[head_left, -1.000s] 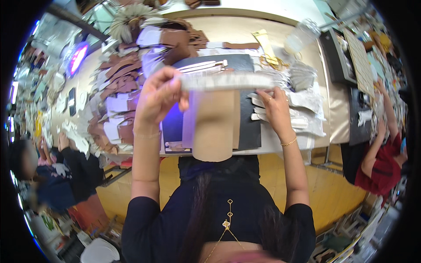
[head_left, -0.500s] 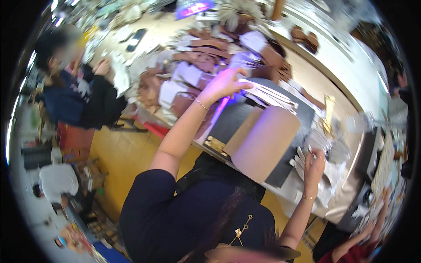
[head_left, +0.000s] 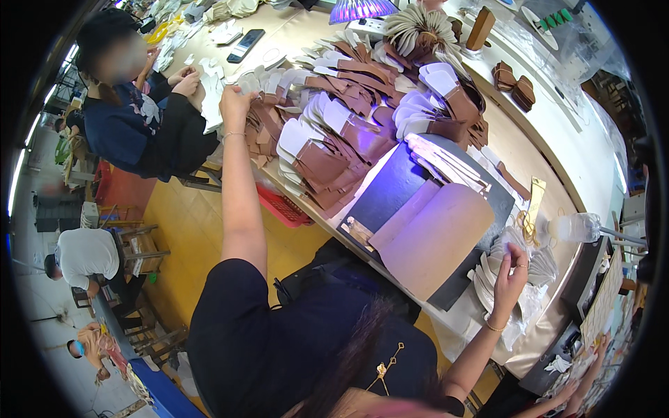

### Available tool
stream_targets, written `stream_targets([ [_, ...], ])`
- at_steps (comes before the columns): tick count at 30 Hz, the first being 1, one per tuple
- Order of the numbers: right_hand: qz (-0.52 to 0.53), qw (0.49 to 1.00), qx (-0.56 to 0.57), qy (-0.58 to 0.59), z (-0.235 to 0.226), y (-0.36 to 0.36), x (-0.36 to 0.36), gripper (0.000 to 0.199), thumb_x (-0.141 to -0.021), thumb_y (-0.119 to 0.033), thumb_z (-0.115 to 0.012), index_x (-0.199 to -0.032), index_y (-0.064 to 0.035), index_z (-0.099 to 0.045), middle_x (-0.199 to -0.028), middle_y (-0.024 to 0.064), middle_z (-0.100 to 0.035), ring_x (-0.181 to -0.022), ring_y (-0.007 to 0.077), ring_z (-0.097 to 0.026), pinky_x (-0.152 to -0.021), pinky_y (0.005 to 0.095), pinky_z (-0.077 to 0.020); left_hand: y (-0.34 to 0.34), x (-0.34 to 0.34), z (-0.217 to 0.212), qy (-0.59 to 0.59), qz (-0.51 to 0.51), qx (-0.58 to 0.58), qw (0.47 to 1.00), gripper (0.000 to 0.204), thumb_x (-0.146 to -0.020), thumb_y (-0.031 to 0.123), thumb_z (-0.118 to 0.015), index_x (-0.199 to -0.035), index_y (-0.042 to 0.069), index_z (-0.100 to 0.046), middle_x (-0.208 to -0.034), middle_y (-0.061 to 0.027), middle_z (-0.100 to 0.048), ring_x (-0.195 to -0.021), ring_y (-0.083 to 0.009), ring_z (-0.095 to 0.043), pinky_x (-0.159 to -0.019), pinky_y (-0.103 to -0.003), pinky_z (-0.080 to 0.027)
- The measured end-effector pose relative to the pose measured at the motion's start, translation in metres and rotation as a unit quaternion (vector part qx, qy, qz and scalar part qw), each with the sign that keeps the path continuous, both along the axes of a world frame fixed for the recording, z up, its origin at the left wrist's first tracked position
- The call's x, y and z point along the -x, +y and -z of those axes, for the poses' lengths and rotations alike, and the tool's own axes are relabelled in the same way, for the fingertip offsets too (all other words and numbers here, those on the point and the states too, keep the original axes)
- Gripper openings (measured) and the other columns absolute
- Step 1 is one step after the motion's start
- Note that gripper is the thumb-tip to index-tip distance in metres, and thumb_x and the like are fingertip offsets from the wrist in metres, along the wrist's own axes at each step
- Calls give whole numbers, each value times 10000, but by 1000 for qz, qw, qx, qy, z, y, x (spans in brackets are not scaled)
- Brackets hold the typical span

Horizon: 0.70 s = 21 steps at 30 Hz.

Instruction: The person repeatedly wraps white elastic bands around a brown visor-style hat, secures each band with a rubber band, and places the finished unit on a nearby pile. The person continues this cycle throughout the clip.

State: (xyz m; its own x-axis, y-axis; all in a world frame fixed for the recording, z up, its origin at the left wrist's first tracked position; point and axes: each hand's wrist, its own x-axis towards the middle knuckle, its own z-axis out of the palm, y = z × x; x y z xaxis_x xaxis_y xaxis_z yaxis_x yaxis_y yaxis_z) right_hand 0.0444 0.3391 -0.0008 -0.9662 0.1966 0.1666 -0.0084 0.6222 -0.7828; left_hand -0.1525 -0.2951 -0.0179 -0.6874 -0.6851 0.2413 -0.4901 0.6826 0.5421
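Observation:
My left hand (head_left: 235,104) reaches to the far-left end of the pile of brown and white cut pieces (head_left: 317,157). Its fingers are curled closed there; what they grip, if anything, is hidden. Beside the fanned stack of white pieces (head_left: 488,275), my right hand (head_left: 512,275) has its fingers bent in and closed, and I cannot make out anything in them. Between my hands lies a black board (head_left: 380,184), with a curved tan sheet (head_left: 442,233) and a bundle of pale strips (head_left: 446,161) on it.
A co-worker (head_left: 136,104) at the left handles white pieces. Behind the pile are a lit lamp (head_left: 361,10) and a phone (head_left: 245,45). A clear plastic bottle (head_left: 577,227) lies at the right. A red basket (head_left: 282,205) sits below the table edge.
My left hand has moved left, from beside the pale strips to the pile's far-left end. My right hand has shifted slightly right and stays by the white pieces. The view has shifted too.

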Motion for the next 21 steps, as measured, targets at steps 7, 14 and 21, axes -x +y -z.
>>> stream_targets([
  [7, 106, 965, 195, 142, -23, 21, -16, 386, -930, -13, -532, -1305, 35, -453, -1057, 65, -568, -917, 94, -522, -858, 236, -423, 8, -2, -6, 41, 8, -118, 992, 376, -670, 184, -810, -903, -14, -592, -777, -135, -661, -633, -197, -638, -591, -319, -529],
  [14, 60, 892, 329, 304, -42, 35, -26, 273, -966, -107, -496, -1225, -45, -434, -977, 113, -560, -701, 164, -559, -632, 283, -483, 47, -24, -77, 98, 137, -195, 966, 258, -779, 145, -712, -929, -17, -580, -685, -49, -622, -545, -86, -563, -440, -195, -405],
  [21, 140, 920, 258, 258, -55, 13, -28, 350, -944, -21, -506, -1278, 30, -412, -980, 113, -592, -678, 117, -507, -657, 240, -446, 196, -100, -173, 202, 418, -477, 746, 208, -831, 46, -642, -987, -4, -515, -785, -88, -583, -589, -142, -605, -491, -231, -482],
])
